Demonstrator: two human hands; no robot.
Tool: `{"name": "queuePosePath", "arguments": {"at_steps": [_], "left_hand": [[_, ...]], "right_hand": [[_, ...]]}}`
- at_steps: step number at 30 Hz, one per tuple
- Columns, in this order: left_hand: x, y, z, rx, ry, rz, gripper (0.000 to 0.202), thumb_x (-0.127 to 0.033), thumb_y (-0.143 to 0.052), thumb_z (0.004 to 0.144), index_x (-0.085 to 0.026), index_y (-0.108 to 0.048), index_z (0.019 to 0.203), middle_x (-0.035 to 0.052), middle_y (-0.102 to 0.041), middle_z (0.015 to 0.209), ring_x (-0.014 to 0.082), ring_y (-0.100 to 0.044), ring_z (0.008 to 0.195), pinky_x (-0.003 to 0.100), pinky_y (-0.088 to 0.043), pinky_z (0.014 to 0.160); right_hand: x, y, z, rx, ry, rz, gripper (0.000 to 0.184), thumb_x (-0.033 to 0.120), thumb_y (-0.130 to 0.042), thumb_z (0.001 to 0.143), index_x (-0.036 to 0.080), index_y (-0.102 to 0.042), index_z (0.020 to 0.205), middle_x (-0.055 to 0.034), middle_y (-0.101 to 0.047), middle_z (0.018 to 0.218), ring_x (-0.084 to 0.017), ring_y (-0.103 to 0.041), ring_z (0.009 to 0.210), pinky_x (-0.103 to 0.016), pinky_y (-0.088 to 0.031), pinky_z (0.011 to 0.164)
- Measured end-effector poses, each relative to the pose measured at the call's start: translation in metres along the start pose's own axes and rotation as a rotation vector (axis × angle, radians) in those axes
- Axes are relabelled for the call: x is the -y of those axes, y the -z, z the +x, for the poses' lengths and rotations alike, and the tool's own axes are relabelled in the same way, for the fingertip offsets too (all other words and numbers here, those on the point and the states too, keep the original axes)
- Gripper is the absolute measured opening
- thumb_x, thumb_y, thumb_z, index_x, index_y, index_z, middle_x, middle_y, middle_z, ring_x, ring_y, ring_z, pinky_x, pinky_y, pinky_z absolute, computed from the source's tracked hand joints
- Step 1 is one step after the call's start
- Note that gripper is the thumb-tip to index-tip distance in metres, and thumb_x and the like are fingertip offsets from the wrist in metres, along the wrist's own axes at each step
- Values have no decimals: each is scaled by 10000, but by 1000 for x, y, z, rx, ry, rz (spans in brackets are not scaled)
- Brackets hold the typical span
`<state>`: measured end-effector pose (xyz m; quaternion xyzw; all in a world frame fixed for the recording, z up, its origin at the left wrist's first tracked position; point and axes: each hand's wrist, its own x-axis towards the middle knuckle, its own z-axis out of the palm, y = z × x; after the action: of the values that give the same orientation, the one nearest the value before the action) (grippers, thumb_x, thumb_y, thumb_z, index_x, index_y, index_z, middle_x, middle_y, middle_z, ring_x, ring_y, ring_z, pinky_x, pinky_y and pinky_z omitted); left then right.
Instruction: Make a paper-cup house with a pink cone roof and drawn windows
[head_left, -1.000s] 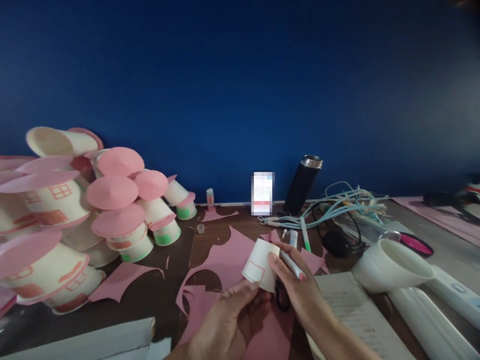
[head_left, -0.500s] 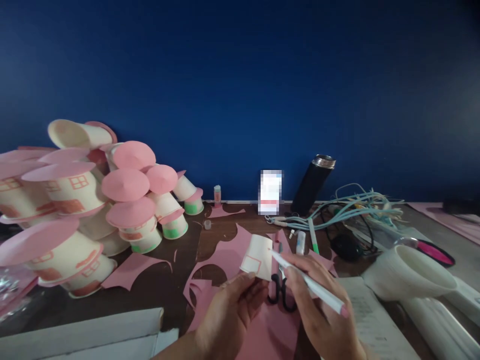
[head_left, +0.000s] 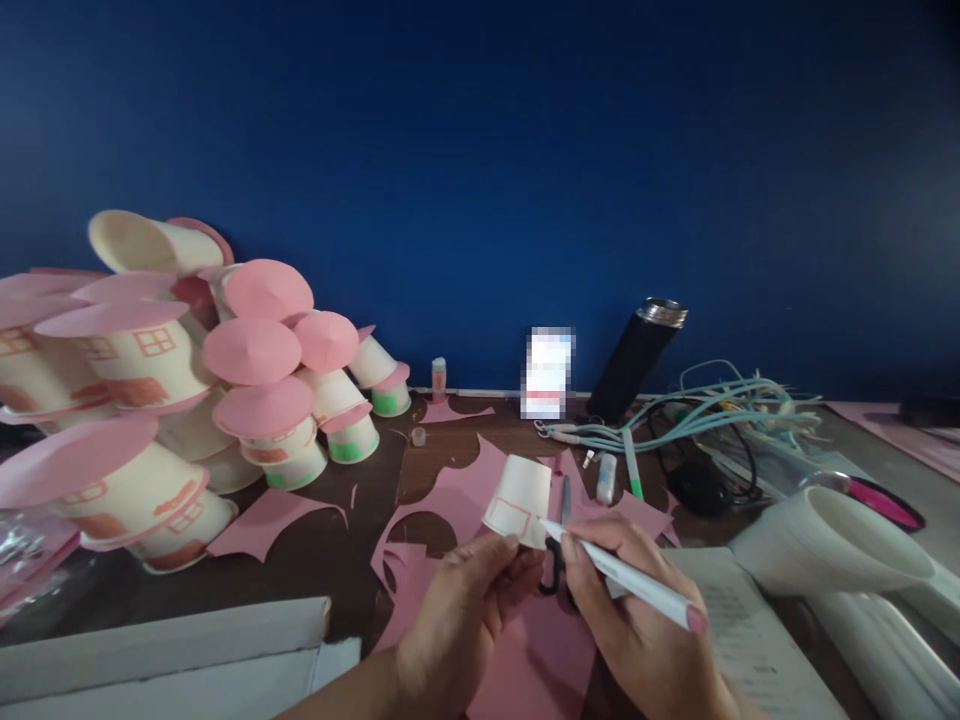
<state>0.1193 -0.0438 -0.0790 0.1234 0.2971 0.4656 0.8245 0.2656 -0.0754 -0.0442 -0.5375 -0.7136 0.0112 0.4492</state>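
My left hand (head_left: 469, 610) is closed on the rim of a small white paper cup (head_left: 522, 486), which is upside down and slightly tilted. A reddish outline of a rectangle is drawn on the cup's side. In my right hand (head_left: 637, 610) is a white marker (head_left: 637, 585) with a pink end, and its tip is at the cup's side, right of the rectangle. Whether the tip touches cannot be made out. Below the hands lies cut pink paper (head_left: 540, 640). Black-handled scissors (head_left: 553, 565) lie on it, partly hidden by my right hand.
Decorated cups with pink paper discs (head_left: 259, 350) are piled at left. At the back stand a screen with blurred content (head_left: 547, 372) and a black flask (head_left: 636, 360). Bundled cables (head_left: 720, 410) and a stack of large cups (head_left: 825, 540) are at right. A white box (head_left: 165, 650) lies front left.
The marker tip has moved down the cup's side, from near its upper edge to beside the rectangle. My right hand has gone down with it. The whole view has shifted slightly.
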Motion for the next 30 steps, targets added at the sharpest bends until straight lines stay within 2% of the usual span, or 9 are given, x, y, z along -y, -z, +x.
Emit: {"name": "queuePosePath", "arguments": {"at_steps": [6, 12, 17, 30], "left_hand": [[0, -2, -2, 51, -3, 79, 187, -209, -745, 750, -63, -741, 867, 105, -722, 806, 169, -656, 788, 295, -530, 859], [-1, -3, -3, 96, -33, 128, 182, -229, -709, 790, -65, -741, 862, 122, -718, 841, 182, -642, 812, 313, -505, 863], [-1, -4, -3, 77, -20, 126, 175, -244, -746, 752, -77, -736, 802, 124, -725, 830, 193, -650, 809, 321, -495, 868], [-1, -4, -3, 75, -14, 149, 224, -259, -771, 726, -67, -750, 838, 127, -737, 817, 188, -656, 786, 312, -502, 857]], "right_hand": [[-1, -2, -1, -5, 23, 12, 42, 190, -560, 926, 213, -596, 929, 12, -624, 748, -127, -624, 644, -232, -481, 616], [-2, -4, -2, 6, 27, 6, 46, 183, -563, 924, 212, -598, 920, 14, -617, 741, -125, -618, 645, -232, -476, 619], [-3, -3, -2, 10, 16, 17, 44, 191, -560, 925, 212, -599, 925, 11, -618, 744, -129, -618, 640, -236, -481, 616], [-4, -3, -2, 32, 28, -6, 54, 203, -550, 929, 218, -602, 934, -2, -626, 751, -148, -621, 650, -257, -489, 622]]}}
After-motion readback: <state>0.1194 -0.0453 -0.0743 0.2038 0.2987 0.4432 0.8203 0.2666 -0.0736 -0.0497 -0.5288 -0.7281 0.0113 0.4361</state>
